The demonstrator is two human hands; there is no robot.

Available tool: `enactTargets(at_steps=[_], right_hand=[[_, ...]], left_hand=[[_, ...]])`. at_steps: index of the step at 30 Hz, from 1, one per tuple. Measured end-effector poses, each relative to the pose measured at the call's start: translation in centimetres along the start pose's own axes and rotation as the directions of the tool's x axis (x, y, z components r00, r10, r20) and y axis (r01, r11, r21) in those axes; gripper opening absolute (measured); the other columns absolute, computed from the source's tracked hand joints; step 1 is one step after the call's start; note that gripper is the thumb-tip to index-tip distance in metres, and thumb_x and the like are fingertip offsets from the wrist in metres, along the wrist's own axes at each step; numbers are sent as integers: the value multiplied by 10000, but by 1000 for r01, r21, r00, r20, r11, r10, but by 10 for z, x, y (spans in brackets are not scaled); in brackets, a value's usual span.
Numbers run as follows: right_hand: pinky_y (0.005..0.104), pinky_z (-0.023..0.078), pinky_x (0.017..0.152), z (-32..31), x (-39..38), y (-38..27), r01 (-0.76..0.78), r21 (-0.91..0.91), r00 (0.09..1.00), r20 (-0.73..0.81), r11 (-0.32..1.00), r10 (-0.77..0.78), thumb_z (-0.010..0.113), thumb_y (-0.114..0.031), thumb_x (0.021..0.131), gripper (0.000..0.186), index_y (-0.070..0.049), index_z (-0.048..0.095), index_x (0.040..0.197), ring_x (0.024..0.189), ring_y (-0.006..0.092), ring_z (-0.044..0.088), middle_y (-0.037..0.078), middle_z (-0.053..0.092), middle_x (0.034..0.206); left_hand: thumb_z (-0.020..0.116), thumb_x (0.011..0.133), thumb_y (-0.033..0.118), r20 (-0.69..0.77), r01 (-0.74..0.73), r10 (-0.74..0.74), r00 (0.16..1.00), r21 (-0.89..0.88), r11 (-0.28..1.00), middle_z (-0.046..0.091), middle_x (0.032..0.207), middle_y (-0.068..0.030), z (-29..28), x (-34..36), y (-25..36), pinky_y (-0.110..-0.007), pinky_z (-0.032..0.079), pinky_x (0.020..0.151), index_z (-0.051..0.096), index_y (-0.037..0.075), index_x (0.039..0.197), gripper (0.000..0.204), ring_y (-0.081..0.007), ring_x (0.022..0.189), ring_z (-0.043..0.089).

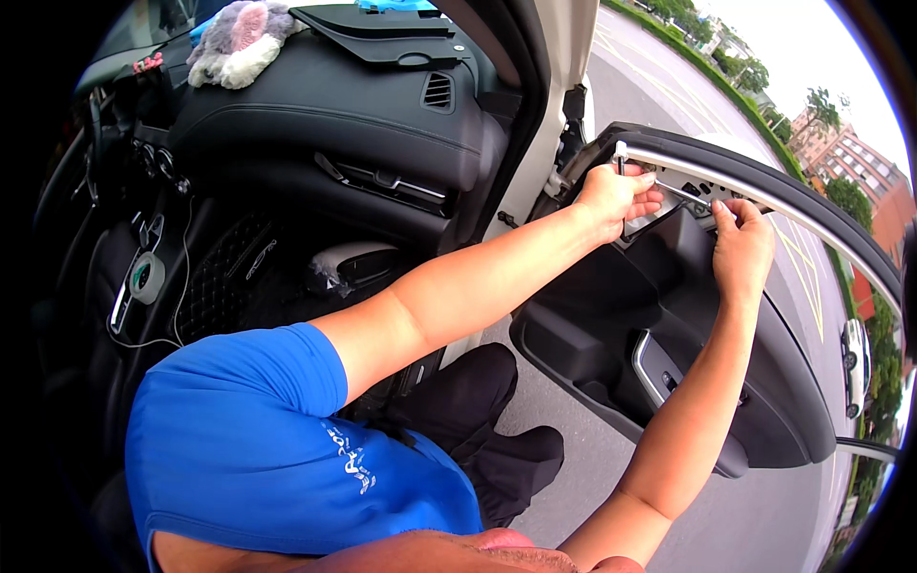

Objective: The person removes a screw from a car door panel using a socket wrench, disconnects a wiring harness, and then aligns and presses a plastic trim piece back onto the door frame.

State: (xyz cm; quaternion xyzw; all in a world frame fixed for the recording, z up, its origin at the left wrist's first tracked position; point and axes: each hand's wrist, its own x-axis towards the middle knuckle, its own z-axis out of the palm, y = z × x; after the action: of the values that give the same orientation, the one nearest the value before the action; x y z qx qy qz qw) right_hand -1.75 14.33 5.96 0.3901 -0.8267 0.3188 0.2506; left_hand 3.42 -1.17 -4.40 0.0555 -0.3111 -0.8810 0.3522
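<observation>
At the upper inner side of the open car door, my left hand (621,202) has its fingers curled, with the thumb pinched at one end of a slim metal rod (683,191). My right hand (740,244) grips the rod's other end. A short upright dark piece with a white top (621,151) stands by my left fingers; whether they hold it is unclear. Behind the rod lies an exposed metal plate with holes (673,180), above the black door panel (602,325).
Left are the dashboard (325,115) with a plush item (239,43) and loose black trim (373,29), plus a tape roll (145,277) and cable on the console. The door frame (564,57) rises beside the door. Outside are pavement (564,497) and a white car (853,368).
</observation>
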Motion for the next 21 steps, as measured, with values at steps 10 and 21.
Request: enactTargets(at_steps=[10, 21], right_hand=[[462, 494, 761, 4, 32, -90, 394, -443, 911, 70, 805, -407, 667, -199, 855, 182, -22, 670, 898, 862, 373, 651, 184, 683, 859], [448, 492, 788, 1, 22, -44, 195, -163, 975, -77, 967, -210, 663, -231, 865, 203, -37, 690, 919, 859, 359, 658, 183, 690, 868]], left_hand=[[538, 985, 133, 112, 140, -120, 987, -196, 971, 636, 973, -127, -8, 8, 2, -380, 581, 813, 575, -4, 1039, 151, -248, 907, 656], [578, 948, 74, 40, 38, -34, 999, -102, 994, 636, 945, -123, 2, 0, 5, -356, 584, 763, 590, -33, 1043, 144, -225, 843, 656]])
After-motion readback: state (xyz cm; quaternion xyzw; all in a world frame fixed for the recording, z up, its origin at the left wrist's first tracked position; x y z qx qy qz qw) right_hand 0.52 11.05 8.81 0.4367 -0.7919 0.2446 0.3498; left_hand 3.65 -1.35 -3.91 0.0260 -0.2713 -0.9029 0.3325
